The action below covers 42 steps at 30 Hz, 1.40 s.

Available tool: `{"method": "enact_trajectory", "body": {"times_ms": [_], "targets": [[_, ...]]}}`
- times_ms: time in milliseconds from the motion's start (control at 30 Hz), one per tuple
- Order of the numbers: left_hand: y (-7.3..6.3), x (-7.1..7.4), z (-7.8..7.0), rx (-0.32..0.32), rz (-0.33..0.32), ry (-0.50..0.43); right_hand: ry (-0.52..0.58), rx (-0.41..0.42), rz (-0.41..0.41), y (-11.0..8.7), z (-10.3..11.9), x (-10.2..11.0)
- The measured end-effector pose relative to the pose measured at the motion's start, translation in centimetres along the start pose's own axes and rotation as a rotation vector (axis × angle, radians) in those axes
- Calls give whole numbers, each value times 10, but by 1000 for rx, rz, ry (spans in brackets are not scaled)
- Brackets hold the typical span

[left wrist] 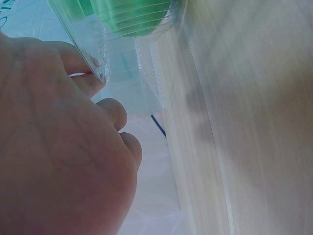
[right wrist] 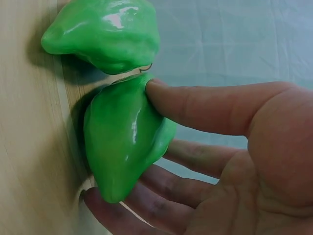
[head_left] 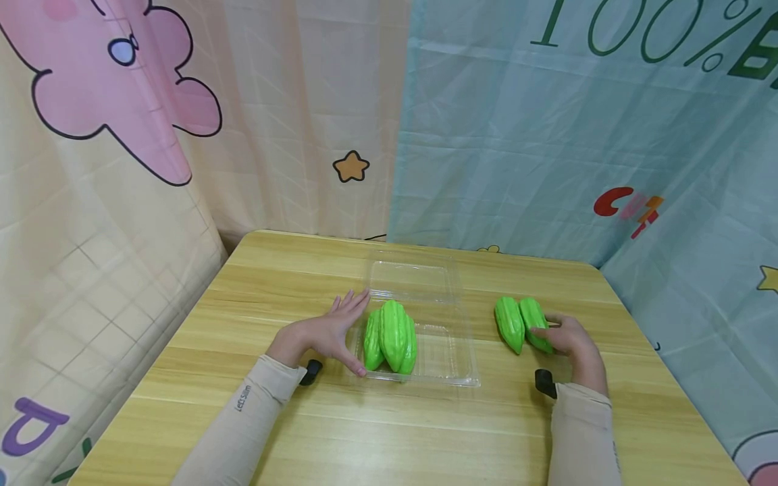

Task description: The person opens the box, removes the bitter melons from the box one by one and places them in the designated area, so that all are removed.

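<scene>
My right hand (head_left: pixel 570 335) holds a glossy green ridged star fruit (right wrist: pixel 124 142), with the thumb on one side and the other fingers round the far side. Just left of it lies a second star fruit (head_left: pixel 509 324) on the table. My left hand (head_left: pixel 333 332) is spread along the left side of a clear plastic box (head_left: pixel 446 351), its thumb by the front edge and its fingers by the back. In the left wrist view, fingertips touch the box's clear rim (left wrist: pixel 80 49). Inside the box, on the left, several star fruits (head_left: pixel 394 335) sit close together.
The box's clear lid (head_left: pixel 410 273) lies folded back behind it on the wooden table (head_left: pixel 292 270). Printed curtains (head_left: pixel 498 148) hang behind the table and along its sides. A black strap piece (head_left: pixel 546 383) shows at the right wrist.
</scene>
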<state>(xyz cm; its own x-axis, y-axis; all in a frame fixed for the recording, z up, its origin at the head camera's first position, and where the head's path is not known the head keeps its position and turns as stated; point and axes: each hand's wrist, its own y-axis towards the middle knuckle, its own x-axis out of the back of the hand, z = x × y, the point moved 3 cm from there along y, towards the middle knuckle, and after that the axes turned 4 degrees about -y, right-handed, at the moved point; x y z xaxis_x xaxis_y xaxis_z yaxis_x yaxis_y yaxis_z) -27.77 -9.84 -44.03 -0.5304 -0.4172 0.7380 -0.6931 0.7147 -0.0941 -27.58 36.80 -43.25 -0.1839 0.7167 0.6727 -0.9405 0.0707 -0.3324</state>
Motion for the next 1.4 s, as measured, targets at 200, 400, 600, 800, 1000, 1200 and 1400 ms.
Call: {"method": "enact_trajectory", "body": {"times_ms": [200,400,600,800,1000,1200,1400], "targets": [[0,1,0,11,9,6,-12,2,53,1,0,-1],[0,1,1,11,13,15,1,-21,63,2,0,0],[0,2,1,-2,10,29,31,-39,76,2,-2,0],[1,1,0,-8,5,11,38,-46,53,1,0,2],[0,2,-2,-10,3,19,15,-37,24,-3,5,5],[-1,1,-1,-3,2,13,8,-22,13,-9,15,7],[-2,1,-2,12,4,4,-59,38,-45,-22,32,9]]}}
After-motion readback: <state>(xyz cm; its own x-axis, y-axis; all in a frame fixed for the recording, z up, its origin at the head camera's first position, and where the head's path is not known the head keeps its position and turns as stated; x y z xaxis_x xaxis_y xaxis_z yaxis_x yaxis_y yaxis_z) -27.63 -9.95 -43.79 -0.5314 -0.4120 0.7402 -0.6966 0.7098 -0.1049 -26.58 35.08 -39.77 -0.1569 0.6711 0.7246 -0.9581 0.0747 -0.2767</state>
